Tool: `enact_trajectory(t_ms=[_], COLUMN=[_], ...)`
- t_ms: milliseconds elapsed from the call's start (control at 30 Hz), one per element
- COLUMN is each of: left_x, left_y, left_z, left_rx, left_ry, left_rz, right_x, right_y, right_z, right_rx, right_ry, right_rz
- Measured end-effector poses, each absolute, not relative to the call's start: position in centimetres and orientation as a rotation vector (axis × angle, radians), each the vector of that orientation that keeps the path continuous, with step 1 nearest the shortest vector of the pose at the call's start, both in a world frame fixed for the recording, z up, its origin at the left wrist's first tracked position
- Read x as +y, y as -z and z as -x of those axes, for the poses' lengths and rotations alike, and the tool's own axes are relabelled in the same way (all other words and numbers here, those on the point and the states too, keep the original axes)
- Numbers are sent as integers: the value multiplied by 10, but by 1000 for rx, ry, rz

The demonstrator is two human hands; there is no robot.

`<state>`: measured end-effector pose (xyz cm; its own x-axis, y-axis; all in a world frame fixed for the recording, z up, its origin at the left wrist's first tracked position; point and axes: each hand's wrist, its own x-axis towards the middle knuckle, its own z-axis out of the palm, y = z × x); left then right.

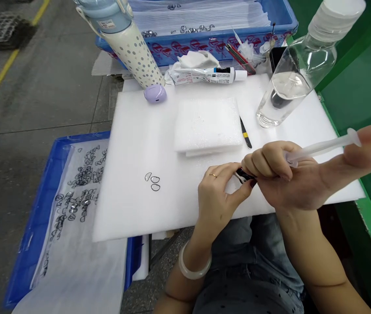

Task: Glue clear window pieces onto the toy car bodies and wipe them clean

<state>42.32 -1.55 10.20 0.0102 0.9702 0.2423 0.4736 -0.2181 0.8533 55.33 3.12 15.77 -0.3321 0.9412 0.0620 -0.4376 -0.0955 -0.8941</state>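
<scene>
From here I judge the syringe (pixel 322 148) light, stiff, best held where the right hand (pixel 291 187) clamps it, left hand (pixel 218 194) pinching a dark piece (pixel 244 175).

A translucent white syringe (pixel 324 147) is gripped slantwise in the right hand (pixel 290 181), its plunger extended; a small glossy dark piece (pixel 243 175), partly hidden, is held by the left hand (pixel 216 196).
</scene>
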Motion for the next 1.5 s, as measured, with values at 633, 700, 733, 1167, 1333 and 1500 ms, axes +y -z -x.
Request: enact_trajectory(t_ms=[633,700,733,1167,1333,1500], left_x=[-16,-16,-16,-17,-17,-18], left_y=[-104,-104,-104,-104,-104,-98], left_z=[-424,-424,-424,-424,-424,-422], left_rx=[1498,1501,1501,1512,1499,1478], left_ry=[-1164,-1160,-1161,-1142,-1149,-1159], left_rz=[-1748,-1751,-1754,-1753,-1758,-1786], right_x=[28,28,28,27,22,55], right_y=[-161,-159,-159,-151,-167,-184], right_z=[-552,-551,-551,-548,-543,-535], right_rx=[-1124,-1119,-1113,-1080,-1134,-1178], right_ry=[-1505,-1483,-1475,-1438,-1397,-1251], right_rz=[768,735,731,638,657,591])
